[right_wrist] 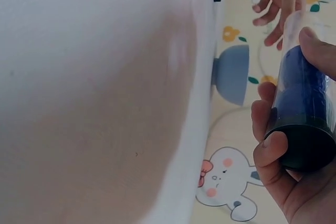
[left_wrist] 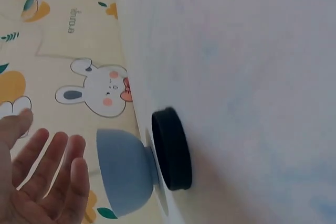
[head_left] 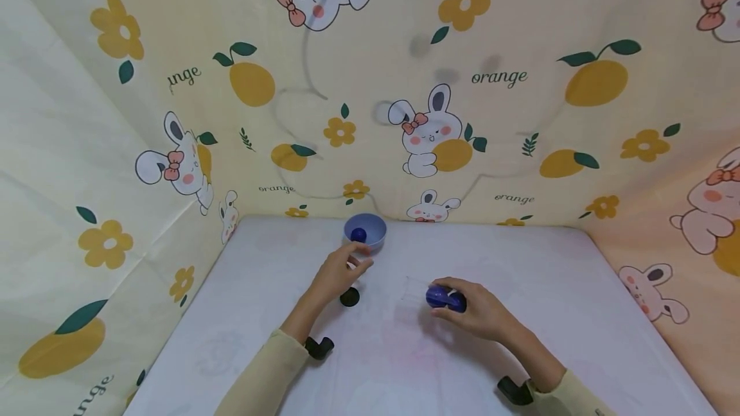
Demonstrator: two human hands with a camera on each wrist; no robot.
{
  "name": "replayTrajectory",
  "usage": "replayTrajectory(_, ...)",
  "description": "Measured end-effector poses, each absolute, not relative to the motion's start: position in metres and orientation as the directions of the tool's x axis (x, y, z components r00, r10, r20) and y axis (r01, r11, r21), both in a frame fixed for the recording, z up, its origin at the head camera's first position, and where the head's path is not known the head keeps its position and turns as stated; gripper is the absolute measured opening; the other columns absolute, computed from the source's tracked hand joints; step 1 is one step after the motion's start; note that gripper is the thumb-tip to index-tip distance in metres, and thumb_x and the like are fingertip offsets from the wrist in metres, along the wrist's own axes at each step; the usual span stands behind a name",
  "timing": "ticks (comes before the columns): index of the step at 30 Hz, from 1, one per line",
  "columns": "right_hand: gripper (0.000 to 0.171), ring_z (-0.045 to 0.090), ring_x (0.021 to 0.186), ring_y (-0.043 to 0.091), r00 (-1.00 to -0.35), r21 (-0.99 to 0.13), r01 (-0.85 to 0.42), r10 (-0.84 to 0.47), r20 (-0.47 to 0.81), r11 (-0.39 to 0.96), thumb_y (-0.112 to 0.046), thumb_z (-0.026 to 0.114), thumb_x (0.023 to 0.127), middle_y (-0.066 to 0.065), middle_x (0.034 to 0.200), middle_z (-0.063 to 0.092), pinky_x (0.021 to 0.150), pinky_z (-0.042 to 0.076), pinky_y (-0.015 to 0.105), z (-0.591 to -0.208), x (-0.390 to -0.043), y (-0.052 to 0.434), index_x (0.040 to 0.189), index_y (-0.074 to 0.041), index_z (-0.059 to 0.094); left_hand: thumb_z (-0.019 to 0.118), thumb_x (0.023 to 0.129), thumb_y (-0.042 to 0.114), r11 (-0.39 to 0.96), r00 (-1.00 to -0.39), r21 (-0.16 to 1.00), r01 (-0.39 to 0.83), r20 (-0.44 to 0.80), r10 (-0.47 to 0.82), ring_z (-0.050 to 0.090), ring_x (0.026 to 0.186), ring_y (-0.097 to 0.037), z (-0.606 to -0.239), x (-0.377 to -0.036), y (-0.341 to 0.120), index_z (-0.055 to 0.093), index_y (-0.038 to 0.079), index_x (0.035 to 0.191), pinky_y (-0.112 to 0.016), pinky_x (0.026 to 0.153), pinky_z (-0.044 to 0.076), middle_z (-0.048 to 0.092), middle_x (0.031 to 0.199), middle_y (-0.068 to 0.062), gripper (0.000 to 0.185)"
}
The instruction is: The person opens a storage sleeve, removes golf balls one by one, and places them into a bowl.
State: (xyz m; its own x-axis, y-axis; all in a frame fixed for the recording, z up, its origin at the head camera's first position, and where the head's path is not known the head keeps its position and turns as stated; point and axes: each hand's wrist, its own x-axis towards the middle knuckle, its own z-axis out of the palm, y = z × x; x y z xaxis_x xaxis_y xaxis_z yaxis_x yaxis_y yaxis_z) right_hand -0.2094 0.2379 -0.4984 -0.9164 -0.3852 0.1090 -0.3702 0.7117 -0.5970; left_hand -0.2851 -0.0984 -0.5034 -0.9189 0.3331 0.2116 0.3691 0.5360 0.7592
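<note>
My right hand [head_left: 476, 307] grips a clear tube [right_wrist: 287, 66], its fingers and thumb curled round the sides. Blue balls [head_left: 445, 298] sit inside the tube towards its black end [right_wrist: 310, 148], and the clear part points left over the table. Held out with relaxed, parted fingers, my left hand [head_left: 340, 273] has nothing in it. Just beyond its fingertips stands a blue-grey bowl [head_left: 378, 230] with one blue ball [head_left: 358, 235] in it. Below the left hand, a round black cap [head_left: 349, 297] lies on the table; the left wrist view shows its hollow side and rim.
The white table [head_left: 260, 313] ends at the back against a patterned cloth [head_left: 509, 127] with rabbits and oranges, which also rises on both sides. The bowl stands close to that back edge. Black wrist cameras [head_left: 514, 391] stick out from both sleeves.
</note>
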Motion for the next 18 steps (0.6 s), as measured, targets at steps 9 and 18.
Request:
replayTrajectory(9, 0.057, 0.069, 0.115, 0.031, -0.911, -0.567, -0.387, -0.398, 0.111, 0.727, -0.043, 0.086, 0.093, 0.012, 0.138, 0.07, 0.092, 0.059, 0.051, -0.494, -0.212, 0.236, 0.141, -0.017, 0.068, 0.068, 0.108, 0.038, 0.444, -0.861, 0.798, 0.407, 0.172, 0.479, 0.069, 0.111, -0.016, -0.503, -0.267, -0.089, 0.067, 0.02, 0.138, -0.041, 0.099, 0.057, 0.072, 0.134, -0.001, 0.036)
replayTrajectory(18, 0.052, 0.069, 0.115, 0.028, -0.903, -0.531, -0.41, -0.414, 0.118, 0.742, -0.04, 0.087, 0.093, 0.008, 0.136, 0.072, 0.093, 0.058, 0.051, -0.49, -0.215, 0.234, 0.137, -0.019, 0.07, 0.07, 0.106, 0.038, 0.391, -0.807, 0.817, 0.423, 0.144, 0.573, 0.07, 0.107, -0.01, -0.503, -0.247, -0.075, 0.065, 0.027, 0.14, -0.032, 0.095, 0.057, 0.074, 0.13, -0.007, 0.036)
